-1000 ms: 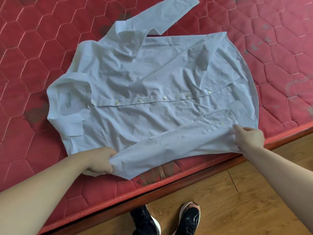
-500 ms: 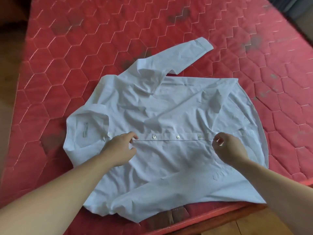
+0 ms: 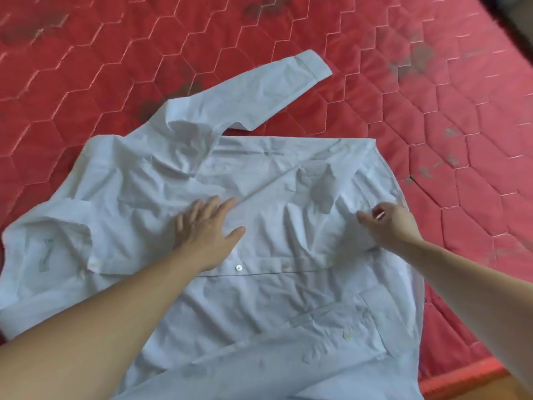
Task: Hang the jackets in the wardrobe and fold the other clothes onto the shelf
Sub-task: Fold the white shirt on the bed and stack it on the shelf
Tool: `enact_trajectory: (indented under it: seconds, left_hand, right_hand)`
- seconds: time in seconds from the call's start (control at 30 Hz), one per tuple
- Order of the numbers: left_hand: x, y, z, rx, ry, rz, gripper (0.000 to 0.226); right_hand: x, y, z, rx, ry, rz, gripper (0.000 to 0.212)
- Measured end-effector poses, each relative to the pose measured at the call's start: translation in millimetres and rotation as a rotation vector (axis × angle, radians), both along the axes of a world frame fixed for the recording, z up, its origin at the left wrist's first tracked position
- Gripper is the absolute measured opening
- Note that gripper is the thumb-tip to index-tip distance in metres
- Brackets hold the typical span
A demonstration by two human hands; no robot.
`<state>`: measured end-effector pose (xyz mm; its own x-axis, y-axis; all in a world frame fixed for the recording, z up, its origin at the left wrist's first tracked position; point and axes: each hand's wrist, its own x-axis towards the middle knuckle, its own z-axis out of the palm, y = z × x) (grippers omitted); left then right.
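A pale blue button-up shirt (image 3: 288, 180) lies spread on the red mattress (image 3: 86, 53), front up, collar to the left and hem to the right. Its far sleeve (image 3: 259, 93) stretches up and away; the near sleeve (image 3: 288, 342) lies folded across the lower body. My left hand (image 3: 207, 226) rests flat on the chest with fingers spread, just above the button placket. Over the fabric near the hem, my right hand (image 3: 386, 223) has its fingers loosely curled; I cannot tell whether it pinches cloth.
The red quilted mattress with hexagon stitching and dark stains extends far beyond the shirt. Its near edge with red piping (image 3: 461, 379) runs at the lower right, with wooden floor (image 3: 510, 385) past it.
Both hands left the button placket and moved up onto the far half of the shirt. The left hand opened flat. The camera leaned closer over the shirt.
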<state>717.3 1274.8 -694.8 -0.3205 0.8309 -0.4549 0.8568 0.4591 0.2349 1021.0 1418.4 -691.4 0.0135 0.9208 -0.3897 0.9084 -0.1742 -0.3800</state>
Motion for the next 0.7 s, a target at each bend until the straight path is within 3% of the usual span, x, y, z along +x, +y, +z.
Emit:
enact_trajectory:
  seconds: [0.2, 0.4, 0.57, 0.7]
  left_hand:
    - [56, 40, 3, -0.023, 0.048, -0.070, 0.069]
    - [138, 82, 15, 0.088, -0.054, -0.352, 0.065]
    - [177, 91, 6, 0.029, -0.131, -0.504, 0.063]
    - [155, 95, -2, 0.087, -0.084, -0.445, 0.062]
  right_hand:
    - [50, -8, 15, 0.238, 0.194, 0.131, 0.045]
    - [87, -4, 17, -0.040, 0.163, 0.174, 0.037]
    - [57, 33, 6, 0.008, 0.130, -0.001, 0.043]
    - [23, 66, -2, 0.025, 0.058, -0.004, 0.054]
